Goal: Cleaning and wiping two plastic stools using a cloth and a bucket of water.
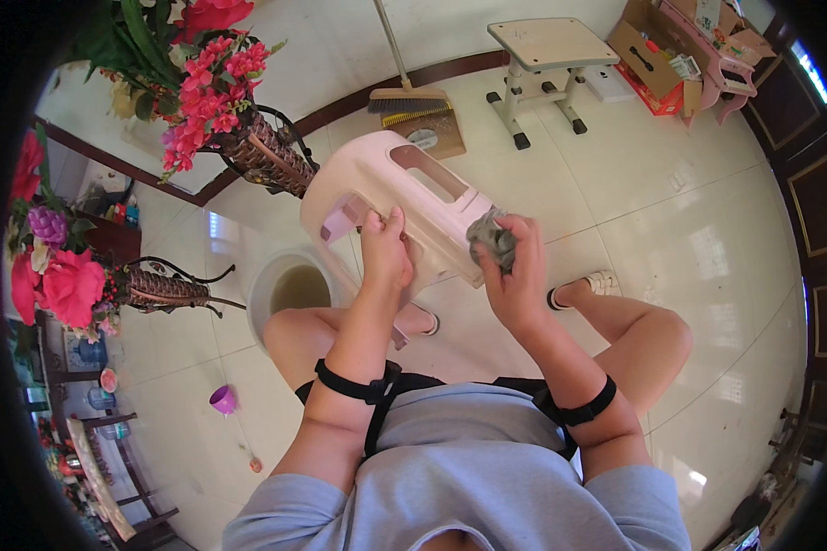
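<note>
A pale pink plastic stool (369, 169) is held up, tilted on its side, above the floor in front of me. My left hand (387, 251) grips it by an edge near its middle, thumb on top. In my right hand (520, 265) is a bunched grey cloth (491, 240), pressed against the stool's right end. A white bucket (255, 296) with murky liquid (302, 289) in it stands by my left knee, partly covered by the leg and the stool.
Artificial flowers in wicker vases (269, 151) on metal stands are at left. A broom (408, 100) and dustpan (434, 134) lean by the wall. A small desk (551, 43) and a cardboard box (651, 58) stand beyond. A purple cup (223, 399) lies on the tiles.
</note>
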`<state>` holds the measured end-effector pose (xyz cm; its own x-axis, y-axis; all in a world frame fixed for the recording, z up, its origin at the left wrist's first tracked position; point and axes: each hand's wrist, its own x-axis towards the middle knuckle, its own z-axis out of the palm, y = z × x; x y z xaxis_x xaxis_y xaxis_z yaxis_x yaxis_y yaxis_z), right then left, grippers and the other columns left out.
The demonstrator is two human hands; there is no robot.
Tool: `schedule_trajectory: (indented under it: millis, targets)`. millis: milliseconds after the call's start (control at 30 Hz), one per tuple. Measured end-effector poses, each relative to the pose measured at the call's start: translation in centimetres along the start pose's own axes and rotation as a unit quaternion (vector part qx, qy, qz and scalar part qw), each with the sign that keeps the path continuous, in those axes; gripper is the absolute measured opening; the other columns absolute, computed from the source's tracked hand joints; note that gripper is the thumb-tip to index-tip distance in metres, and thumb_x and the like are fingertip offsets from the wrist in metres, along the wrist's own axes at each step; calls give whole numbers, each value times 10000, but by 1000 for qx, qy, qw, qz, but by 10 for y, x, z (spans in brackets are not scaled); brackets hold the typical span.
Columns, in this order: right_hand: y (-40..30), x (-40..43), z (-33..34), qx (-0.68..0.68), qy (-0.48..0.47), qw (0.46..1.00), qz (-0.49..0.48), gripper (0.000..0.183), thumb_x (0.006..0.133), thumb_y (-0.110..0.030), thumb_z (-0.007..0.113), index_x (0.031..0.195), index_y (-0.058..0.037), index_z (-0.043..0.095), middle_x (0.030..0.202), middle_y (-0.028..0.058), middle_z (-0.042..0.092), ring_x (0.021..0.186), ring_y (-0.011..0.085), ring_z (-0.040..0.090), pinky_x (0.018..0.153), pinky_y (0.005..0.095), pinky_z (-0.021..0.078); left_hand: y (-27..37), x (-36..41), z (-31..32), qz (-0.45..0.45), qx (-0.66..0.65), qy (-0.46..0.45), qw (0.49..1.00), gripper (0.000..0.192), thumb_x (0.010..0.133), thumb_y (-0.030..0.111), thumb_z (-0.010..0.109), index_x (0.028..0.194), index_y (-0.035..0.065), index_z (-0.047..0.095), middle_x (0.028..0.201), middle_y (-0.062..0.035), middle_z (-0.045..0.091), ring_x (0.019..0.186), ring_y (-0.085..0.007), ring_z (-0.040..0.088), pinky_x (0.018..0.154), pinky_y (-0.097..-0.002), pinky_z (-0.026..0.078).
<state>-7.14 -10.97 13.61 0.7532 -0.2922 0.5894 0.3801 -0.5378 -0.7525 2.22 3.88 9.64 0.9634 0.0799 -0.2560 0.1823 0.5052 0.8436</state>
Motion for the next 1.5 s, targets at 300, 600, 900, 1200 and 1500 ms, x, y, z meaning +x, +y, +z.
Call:
schedule_trajectory:
  millis: [300,600,900,1200,1500]
  targets:
    - [30,-2,19,-45,-219,968,-115,237,744,-78,685,970,-65,616,1028,135,518,951,340,530,814,414,446,14,-26,25,-39,48,-68,996,495,1011,479,289,1120,51,513,1001,-61,605,839,-134,583,749,-276,494]
    - [26,74,47,-130,-61,982,-119,323,721,-116,732,1014,-61,610,970,148,505,901,343,484,779,423,414,-2,-21,8,4,129,-154,980,859,915,696,104,955,2,609,834,-43,626,757,-112,546,685,-263,439]
    - [24,0,0,-124,-169,949,-237,292,681,-167,760,919,-77,616,884,99,504,777,309,500,688,407,404,-19,-28,10,6,154,-246,957,1014,797,824,94,1096,-30,554,930,-77,645,854,-144,598,807,-285,471]
    - [32,61,12,-191,-21,977,-97,272,748,-135,716,961,-20,593,842,131,518,777,333,493,683,417,405,-27,-22,-1,169,272,-216,922,931,873,751,99,836,-35,597,700,-117,589,653,-211,539,624,-337,423]
    - [17,31,0,-217,-125,952,-173,280,682,-202,737,920,-105,627,863,59,530,795,275,504,699,400,361,-16,-35,17,267,305,-249,880,907,847,787,158,776,-36,531,605,-111,467,581,-189,445,526,-349,321]
